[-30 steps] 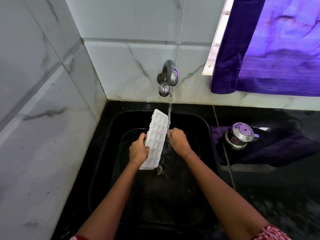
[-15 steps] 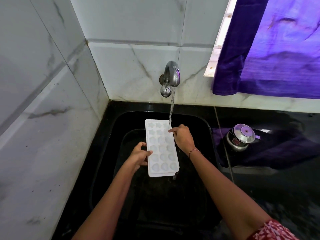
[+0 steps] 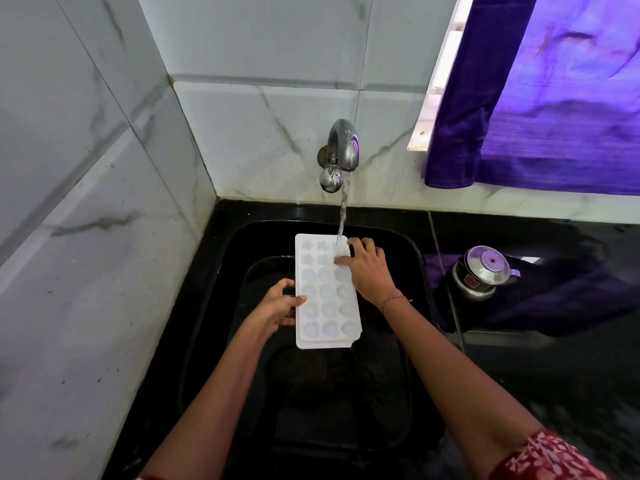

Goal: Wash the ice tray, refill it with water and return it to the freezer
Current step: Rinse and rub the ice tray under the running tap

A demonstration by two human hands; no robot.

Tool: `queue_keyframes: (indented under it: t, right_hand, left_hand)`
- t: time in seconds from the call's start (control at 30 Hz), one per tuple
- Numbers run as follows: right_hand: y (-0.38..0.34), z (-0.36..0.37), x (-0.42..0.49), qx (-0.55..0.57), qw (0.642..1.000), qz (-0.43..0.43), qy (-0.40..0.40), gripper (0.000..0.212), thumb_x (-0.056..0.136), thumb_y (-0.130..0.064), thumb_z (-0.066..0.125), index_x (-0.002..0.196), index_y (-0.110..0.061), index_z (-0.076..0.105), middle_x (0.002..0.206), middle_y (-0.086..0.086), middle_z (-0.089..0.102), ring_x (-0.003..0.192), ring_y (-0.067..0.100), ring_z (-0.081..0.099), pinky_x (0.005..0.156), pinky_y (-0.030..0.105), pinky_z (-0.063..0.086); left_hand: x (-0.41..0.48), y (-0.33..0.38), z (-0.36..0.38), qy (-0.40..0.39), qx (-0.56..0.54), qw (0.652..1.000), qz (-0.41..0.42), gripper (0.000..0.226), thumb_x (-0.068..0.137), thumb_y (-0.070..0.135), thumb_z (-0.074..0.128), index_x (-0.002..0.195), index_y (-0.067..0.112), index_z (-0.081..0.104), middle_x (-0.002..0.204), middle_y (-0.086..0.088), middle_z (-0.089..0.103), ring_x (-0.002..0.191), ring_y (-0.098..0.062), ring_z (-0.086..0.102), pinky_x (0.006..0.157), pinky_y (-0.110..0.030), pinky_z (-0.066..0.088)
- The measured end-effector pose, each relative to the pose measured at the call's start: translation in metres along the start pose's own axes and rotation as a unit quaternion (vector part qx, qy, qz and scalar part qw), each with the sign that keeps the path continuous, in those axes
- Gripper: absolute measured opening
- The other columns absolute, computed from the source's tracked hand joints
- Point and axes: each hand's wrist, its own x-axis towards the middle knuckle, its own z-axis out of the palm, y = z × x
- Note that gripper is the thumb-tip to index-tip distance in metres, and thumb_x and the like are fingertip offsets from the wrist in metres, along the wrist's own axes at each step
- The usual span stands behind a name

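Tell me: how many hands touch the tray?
2. The left hand grips the ice tray at its left edge; the right hand touches its far right corner under the water.

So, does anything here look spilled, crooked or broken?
Nothing stands out. The ice tray is held flat over the sink, face up, and water from the tap lands in its far right corner beside the right hand. The left hand grips its left edge.
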Motion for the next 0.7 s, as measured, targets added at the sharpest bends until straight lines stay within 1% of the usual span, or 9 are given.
queue_keyframes:
  t: [0.1,0.23,0.37,0.43,0.53,0.6,0.67,0.7]
  right_hand:
    - [0.003,-0.003,0.002,-0.014,1.000,-0.003,0.002,0.038,0.097,-0.019,0.042,0.130,-0.033,0.054,0.148,0.008,0.028,0.136,0.032,0.022,0.109,0.045,0.022]
    - [0.000,-0.005,0.002,-0.020,1.000,-0.010,0.012,0.043,0.095,-0.009,0.040,0.131,-0.029,0.053,0.150,0.008,0.027,0.138,0.032,0.021,0.111,0.046,0.021]
    - [0.003,-0.005,0.000,-0.006,0.999,0.014,0.045,0.037,0.095,-0.012,0.042,0.122,-0.029,0.059,0.145,0.006,0.034,0.135,0.030,0.025,0.110,0.045,0.020]
    - [0.001,-0.006,0.001,0.006,0.998,0.022,0.061,0.035,0.094,-0.011,0.041,0.120,-0.023,0.060,0.144,0.006,0.036,0.135,0.029,0.027,0.110,0.045,0.021]
    - [-0.005,-0.008,0.002,0.035,0.994,0.024,0.099,0.033,0.088,-0.007,0.046,0.118,-0.016,0.057,0.138,0.010,0.043,0.131,0.031,0.035,0.105,0.045,0.029]
    - [-0.005,-0.007,0.003,0.033,0.994,0.003,0.105,0.036,0.084,-0.005,0.054,0.116,-0.019,0.061,0.137,0.013,0.047,0.130,0.035,0.038,0.103,0.048,0.033]
    - [-0.003,-0.007,0.004,0.014,0.996,-0.004,0.093,0.035,0.084,-0.007,0.058,0.115,-0.022,0.064,0.138,0.012,0.045,0.132,0.035,0.036,0.105,0.050,0.031]
    - [-0.003,-0.008,0.004,0.013,0.996,0.000,0.085,0.034,0.086,-0.009,0.056,0.116,-0.023,0.064,0.141,0.012,0.043,0.134,0.035,0.033,0.107,0.050,0.028]
  left_hand:
    - [-0.001,0.002,0.000,-0.004,-0.004,1.000,0.003,0.024,0.090,0.001,0.055,0.110,0.013,0.048,0.089,-0.007,0.064,0.071,-0.019,0.062,0.051,-0.032,0.053]
    - [-0.001,0.005,0.000,-0.018,-0.012,1.000,0.005,0.026,0.091,0.003,0.055,0.113,0.014,0.048,0.090,-0.006,0.064,0.072,-0.019,0.063,0.055,-0.032,0.053]
    - [-0.002,0.007,-0.001,-0.025,-0.009,1.000,0.012,0.028,0.091,0.003,0.055,0.115,0.015,0.049,0.091,-0.006,0.065,0.073,-0.019,0.063,0.055,-0.030,0.053]
    - [-0.002,0.009,0.001,-0.028,-0.012,0.999,0.014,0.027,0.091,0.003,0.055,0.115,0.015,0.049,0.089,-0.005,0.065,0.072,-0.019,0.063,0.056,-0.031,0.053]
    - [-0.002,0.014,0.006,-0.036,-0.007,0.999,0.022,0.026,0.092,0.003,0.054,0.113,0.017,0.050,0.088,-0.004,0.065,0.072,-0.017,0.063,0.057,-0.029,0.053]
    - [-0.002,0.018,0.008,-0.042,-0.004,0.999,0.026,0.025,0.092,0.004,0.054,0.112,0.017,0.051,0.088,-0.004,0.065,0.073,-0.017,0.063,0.059,-0.030,0.054]
    - [-0.001,0.020,0.010,-0.045,0.000,0.999,0.028,0.025,0.091,0.004,0.055,0.112,0.018,0.051,0.088,-0.004,0.065,0.073,-0.017,0.063,0.061,-0.031,0.053]
    - [-0.001,0.021,0.011,-0.047,0.002,0.999,0.028,0.025,0.091,0.004,0.055,0.112,0.018,0.051,0.088,-0.004,0.065,0.074,-0.017,0.063,0.062,-0.032,0.053]
